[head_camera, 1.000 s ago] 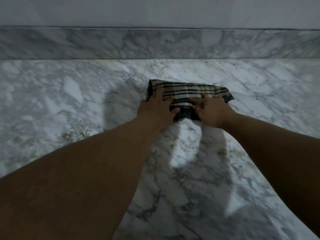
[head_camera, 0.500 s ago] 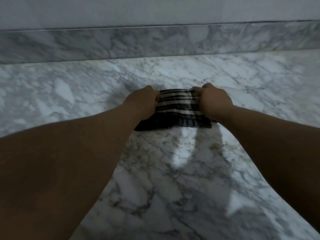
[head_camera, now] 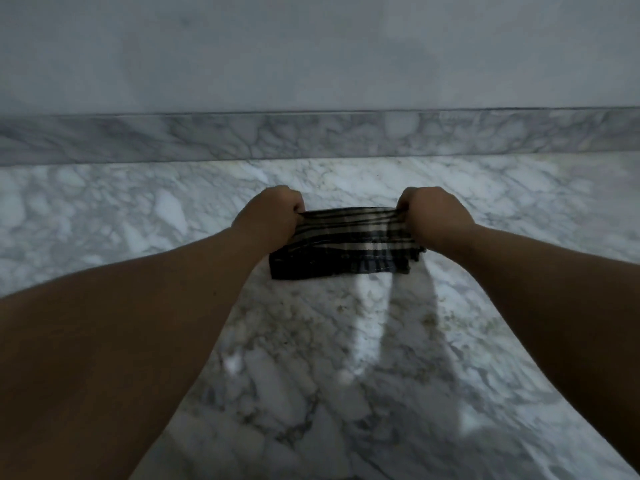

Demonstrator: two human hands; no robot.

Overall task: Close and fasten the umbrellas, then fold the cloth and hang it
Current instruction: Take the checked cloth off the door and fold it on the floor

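A dark checked cloth (head_camera: pixel 346 242) with pale stripes, folded into a small rectangle, hangs stretched between my two hands above the marble floor. My left hand (head_camera: pixel 272 216) pinches its upper left corner in a closed fist. My right hand (head_camera: pixel 431 216) grips the upper right corner the same way. The lower edge of the cloth hangs down toward the floor; whether it touches I cannot tell. No umbrella is in view.
The marble floor (head_camera: pixel 311 375) fills the lower view. A marble skirting strip (head_camera: pixel 311 136) runs along the base of a plain pale wall (head_camera: pixel 311 46) just beyond my hands.
My hands went from pressing the cloth flat on the floor to gripping its far corners and lifting it. The view has tilted up, showing more wall.
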